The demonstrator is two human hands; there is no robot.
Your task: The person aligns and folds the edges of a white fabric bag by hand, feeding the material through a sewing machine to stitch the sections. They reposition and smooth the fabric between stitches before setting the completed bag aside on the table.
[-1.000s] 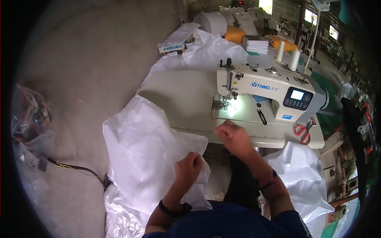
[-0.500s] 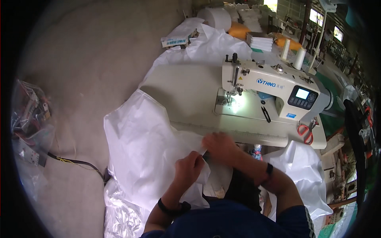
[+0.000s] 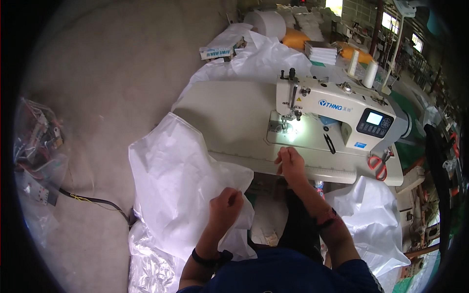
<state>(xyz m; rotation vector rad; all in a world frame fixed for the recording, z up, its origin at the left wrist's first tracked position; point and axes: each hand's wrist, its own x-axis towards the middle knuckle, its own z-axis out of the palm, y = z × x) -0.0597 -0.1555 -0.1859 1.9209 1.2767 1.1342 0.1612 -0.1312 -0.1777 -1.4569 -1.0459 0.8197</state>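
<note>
A large white plastic-looking sheet [image 3: 168, 171] drapes over the left front of the sewing table [image 3: 224, 112] and hangs down toward my lap. My left hand [image 3: 225, 207] is curled in front of this sheet; whatever lies inside its fingers, if anything, is hidden. My right hand [image 3: 291, 163] is over the table's front edge, apart from the sheet, with its fingers bent together. I cannot make out anything in them. Beyond that hand stands a white sewing machine [image 3: 327, 97], its lamp lighting the needle area [image 3: 284, 126].
Black thread snips [image 3: 330, 143] and red-handled scissors [image 3: 378, 167] lie on the table to the right. Another white sheet [image 3: 369, 215] hangs below the right front edge. Two thread cones [image 3: 370, 74] stand behind the machine. A black cable [image 3: 95, 201] runs along the floor at left.
My right hand has moved away from the sheet's edge and my left hand, up and to the right toward the machine. The left hand has shifted slightly down and left.
</note>
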